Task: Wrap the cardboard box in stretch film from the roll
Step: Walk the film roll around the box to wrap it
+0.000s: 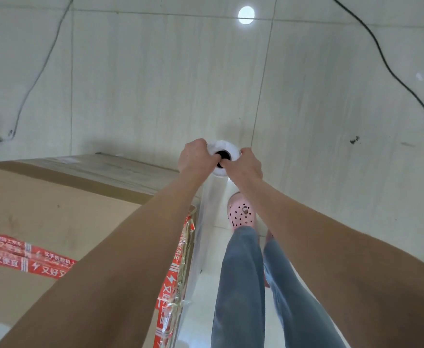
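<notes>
A large cardboard box (55, 209) with red printed tape stands on the floor at the lower left. Clear stretch film (205, 222) clings to its right side and runs up to the roll. The white roll of stretch film (227, 146) stands upright just past the box's far right corner, and I look down onto its top end and dark core hole. My left hand (195, 155) grips the roll's top from the left. My right hand (247, 163) grips it from the right, with fingers at the core hole.
My legs in blue jeans (243, 285) and a pink perforated clog (241, 213) stand right of the box. A black cable (391, 71) curves over the pale tiled floor at the right, and a grey cable (37, 76) lies at the left. Open tile extends beyond the roll.
</notes>
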Demonstrator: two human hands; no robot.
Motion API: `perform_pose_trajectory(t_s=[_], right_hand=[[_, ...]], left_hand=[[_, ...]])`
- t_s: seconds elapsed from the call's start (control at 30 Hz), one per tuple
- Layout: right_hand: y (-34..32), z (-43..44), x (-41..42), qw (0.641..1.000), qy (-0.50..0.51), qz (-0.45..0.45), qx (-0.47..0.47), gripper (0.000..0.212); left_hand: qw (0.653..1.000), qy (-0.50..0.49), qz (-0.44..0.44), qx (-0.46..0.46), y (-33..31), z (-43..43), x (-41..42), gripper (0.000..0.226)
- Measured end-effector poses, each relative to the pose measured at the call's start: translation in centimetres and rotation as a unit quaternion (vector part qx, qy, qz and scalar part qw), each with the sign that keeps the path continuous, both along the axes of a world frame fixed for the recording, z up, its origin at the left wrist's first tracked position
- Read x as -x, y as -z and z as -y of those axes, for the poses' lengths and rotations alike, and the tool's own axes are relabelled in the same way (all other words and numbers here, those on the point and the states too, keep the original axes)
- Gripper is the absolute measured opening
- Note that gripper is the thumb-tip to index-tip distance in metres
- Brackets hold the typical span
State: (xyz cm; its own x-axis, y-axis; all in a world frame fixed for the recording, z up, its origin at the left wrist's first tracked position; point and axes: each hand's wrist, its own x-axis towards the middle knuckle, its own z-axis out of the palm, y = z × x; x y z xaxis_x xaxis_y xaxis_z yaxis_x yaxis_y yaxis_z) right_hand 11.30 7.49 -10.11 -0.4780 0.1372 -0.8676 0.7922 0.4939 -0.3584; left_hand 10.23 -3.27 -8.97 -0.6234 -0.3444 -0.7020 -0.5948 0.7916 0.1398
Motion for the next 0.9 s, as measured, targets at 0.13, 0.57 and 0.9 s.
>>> perform_pose_trajectory(t_s=[0.13,0.57,0.9], right_hand=[[0.4,0.3,0.4,0.997,0.066,0.025,0.029,0.039],[-0.1,2.7,4.8,0.995,-0.067,-0.065,-0.023,0.042],[0.4,7.8,6.6,1.000,-0.018,-0.009,0.020,0.050]], left_hand=[[0.999,0.051,-0.001,-0.003,0.4,-0.1,0.1,0.022],[0.998,0.065,-0.003,-0.017,0.7,2.5,4.2,0.003],[0.994,-0.097,0.013,-0.044,0.7,7.6,4.5,0.029]])
